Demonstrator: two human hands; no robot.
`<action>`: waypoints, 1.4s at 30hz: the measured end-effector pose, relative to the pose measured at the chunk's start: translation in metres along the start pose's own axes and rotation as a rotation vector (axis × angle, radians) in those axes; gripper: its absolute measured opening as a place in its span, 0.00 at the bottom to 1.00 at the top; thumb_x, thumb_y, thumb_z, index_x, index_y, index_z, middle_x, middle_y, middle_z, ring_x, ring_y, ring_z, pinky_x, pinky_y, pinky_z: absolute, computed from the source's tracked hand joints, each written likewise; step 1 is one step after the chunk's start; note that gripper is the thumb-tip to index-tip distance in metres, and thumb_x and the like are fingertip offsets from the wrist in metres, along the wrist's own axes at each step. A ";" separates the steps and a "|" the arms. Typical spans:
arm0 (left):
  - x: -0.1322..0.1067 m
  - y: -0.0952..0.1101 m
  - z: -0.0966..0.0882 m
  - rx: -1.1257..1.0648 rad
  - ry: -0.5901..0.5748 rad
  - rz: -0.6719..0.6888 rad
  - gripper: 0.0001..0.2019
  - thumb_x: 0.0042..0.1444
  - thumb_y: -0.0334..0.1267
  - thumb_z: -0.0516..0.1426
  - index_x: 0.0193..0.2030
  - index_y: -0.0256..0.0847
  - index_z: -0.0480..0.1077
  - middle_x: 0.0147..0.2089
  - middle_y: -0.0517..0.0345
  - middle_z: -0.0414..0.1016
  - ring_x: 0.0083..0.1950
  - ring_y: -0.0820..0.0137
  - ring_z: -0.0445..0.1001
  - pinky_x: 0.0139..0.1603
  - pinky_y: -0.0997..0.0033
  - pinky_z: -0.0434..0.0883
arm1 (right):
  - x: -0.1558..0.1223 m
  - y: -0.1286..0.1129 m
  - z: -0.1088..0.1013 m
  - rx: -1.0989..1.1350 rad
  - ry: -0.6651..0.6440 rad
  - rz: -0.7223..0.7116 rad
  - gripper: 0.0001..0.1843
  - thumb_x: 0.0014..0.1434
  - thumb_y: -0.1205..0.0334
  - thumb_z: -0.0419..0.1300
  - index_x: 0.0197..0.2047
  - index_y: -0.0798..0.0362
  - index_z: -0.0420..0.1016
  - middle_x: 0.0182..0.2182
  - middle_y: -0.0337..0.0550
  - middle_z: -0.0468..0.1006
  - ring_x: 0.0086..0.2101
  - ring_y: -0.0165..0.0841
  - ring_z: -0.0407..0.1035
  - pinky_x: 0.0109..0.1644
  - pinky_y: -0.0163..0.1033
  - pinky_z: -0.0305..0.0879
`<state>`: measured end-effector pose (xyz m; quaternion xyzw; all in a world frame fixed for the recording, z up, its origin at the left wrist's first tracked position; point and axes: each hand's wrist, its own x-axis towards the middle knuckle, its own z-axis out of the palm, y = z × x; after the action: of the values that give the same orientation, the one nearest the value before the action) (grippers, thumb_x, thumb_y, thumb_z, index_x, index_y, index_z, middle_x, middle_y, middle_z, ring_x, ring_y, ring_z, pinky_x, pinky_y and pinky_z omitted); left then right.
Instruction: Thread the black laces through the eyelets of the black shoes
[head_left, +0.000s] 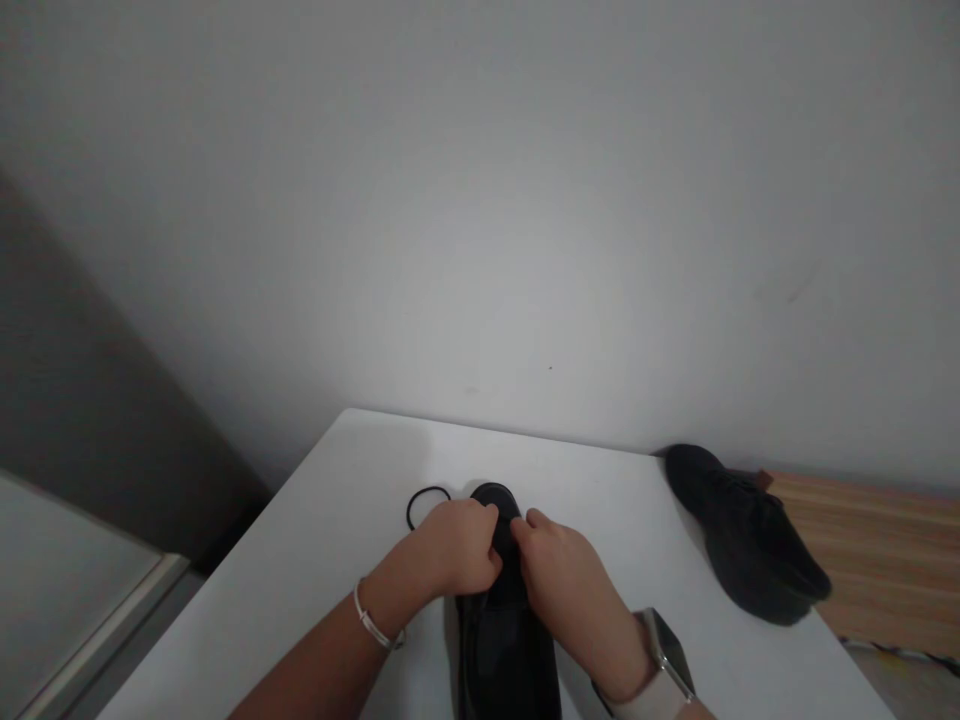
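A black shoe (506, 660) lies on the white table in front of me, its rounded toe pointing at the wall and its opening toward me. My left hand (459, 548) is closed over the shoe's left side near the front. A black shoelace (428, 490) loops out onto the table from behind this hand. On the opposite side, my right hand (559, 568) has its fingers pinched close to the shoe's upper. Both hands almost meet above the lacing area. The fingers cover what lies between them, so the lace ends there are hidden.
A second black shoe (742, 535) rests on its own at the table's right edge. The white table (337, 520) meets a pale wall (495, 220) at the back. Beyond its right edge is a wood-grained surface (870, 550); a white-edged panel (67, 590) stands at left.
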<state>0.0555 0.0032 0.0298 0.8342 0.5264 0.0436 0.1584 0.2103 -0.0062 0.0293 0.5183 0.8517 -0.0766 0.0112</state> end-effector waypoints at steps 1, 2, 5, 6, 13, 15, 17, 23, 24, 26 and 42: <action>0.002 -0.002 0.000 0.006 -0.002 0.004 0.07 0.48 0.30 0.56 0.34 0.36 0.75 0.34 0.39 0.81 0.35 0.51 0.79 0.33 0.61 0.70 | 0.000 -0.001 0.000 -0.014 0.007 0.006 0.17 0.60 0.80 0.50 0.41 0.54 0.75 0.36 0.49 0.78 0.34 0.40 0.78 0.31 0.38 0.61; 0.004 -0.003 0.000 0.011 -0.001 0.008 0.06 0.48 0.30 0.56 0.32 0.37 0.75 0.33 0.41 0.80 0.34 0.52 0.79 0.33 0.61 0.70 | 0.000 -0.001 0.000 -0.023 0.018 0.011 0.17 0.61 0.79 0.49 0.41 0.54 0.75 0.36 0.49 0.78 0.33 0.40 0.78 0.30 0.38 0.61; 0.005 -0.004 0.000 0.023 0.020 0.021 0.04 0.47 0.30 0.57 0.25 0.41 0.72 0.28 0.49 0.79 0.32 0.56 0.78 0.32 0.64 0.69 | -0.001 0.000 0.003 -0.021 0.070 0.013 0.16 0.62 0.77 0.49 0.41 0.52 0.75 0.36 0.48 0.77 0.34 0.39 0.77 0.31 0.38 0.61; 0.005 -0.004 0.000 0.026 0.034 0.026 0.04 0.47 0.30 0.57 0.25 0.41 0.72 0.28 0.50 0.78 0.32 0.57 0.77 0.33 0.64 0.68 | -0.002 0.002 0.005 -0.007 0.099 0.005 0.15 0.62 0.77 0.50 0.41 0.52 0.74 0.37 0.48 0.77 0.35 0.40 0.76 0.32 0.38 0.62; -0.005 0.009 -0.017 -0.052 0.241 0.004 0.06 0.58 0.32 0.53 0.33 0.41 0.70 0.34 0.55 0.74 0.35 0.65 0.72 0.34 0.69 0.63 | -0.006 0.005 0.008 0.561 0.404 -0.102 0.06 0.61 0.72 0.53 0.36 0.52 0.67 0.33 0.43 0.73 0.34 0.35 0.68 0.39 0.38 0.66; -0.013 0.015 -0.027 -0.155 0.342 0.002 0.05 0.58 0.32 0.54 0.31 0.42 0.69 0.31 0.60 0.70 0.33 0.69 0.69 0.32 0.71 0.61 | -0.009 0.003 0.001 0.851 0.444 -0.120 0.05 0.64 0.67 0.53 0.35 0.51 0.66 0.29 0.39 0.72 0.30 0.31 0.67 0.35 0.35 0.65; -0.021 0.021 -0.036 -0.269 0.440 0.022 0.05 0.56 0.31 0.55 0.30 0.41 0.68 0.29 0.63 0.67 0.31 0.71 0.66 0.32 0.72 0.60 | -0.013 0.000 -0.008 1.061 0.500 -0.107 0.04 0.64 0.62 0.56 0.37 0.51 0.69 0.29 0.38 0.73 0.30 0.30 0.69 0.34 0.34 0.66; -0.036 0.035 -0.050 -0.494 0.576 0.095 0.07 0.55 0.28 0.57 0.27 0.39 0.70 0.25 0.65 0.65 0.28 0.75 0.65 0.29 0.76 0.60 | -0.022 -0.010 -0.026 1.462 0.494 -0.122 0.08 0.57 0.58 0.66 0.41 0.50 0.76 0.30 0.39 0.79 0.32 0.30 0.75 0.37 0.33 0.72; -0.037 0.036 -0.050 -0.495 0.586 0.098 0.07 0.55 0.27 0.57 0.27 0.39 0.71 0.25 0.65 0.65 0.27 0.75 0.65 0.29 0.76 0.60 | -0.022 -0.011 -0.027 1.498 0.487 -0.118 0.08 0.57 0.59 0.67 0.40 0.50 0.77 0.30 0.39 0.80 0.32 0.30 0.75 0.37 0.33 0.73; -0.040 0.039 -0.052 -0.467 0.594 0.105 0.07 0.55 0.27 0.58 0.28 0.39 0.72 0.25 0.65 0.65 0.28 0.74 0.65 0.30 0.75 0.60 | -0.022 -0.012 -0.028 1.539 0.480 -0.106 0.08 0.55 0.59 0.68 0.39 0.50 0.78 0.28 0.38 0.80 0.31 0.30 0.75 0.37 0.33 0.73; 0.007 -0.050 0.031 -0.495 0.220 -0.146 0.06 0.53 0.38 0.59 0.35 0.39 0.68 0.27 0.61 0.72 0.30 0.67 0.71 0.31 0.71 0.63 | -0.053 -0.012 -0.078 1.074 0.851 -0.361 0.08 0.59 0.71 0.65 0.38 0.47 0.81 0.34 0.38 0.80 0.37 0.29 0.73 0.40 0.32 0.71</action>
<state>0.0229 0.0219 -0.0155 0.7204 0.5723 0.2495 0.3021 0.2293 -0.0471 0.1132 0.2880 0.6991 -0.2776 -0.5927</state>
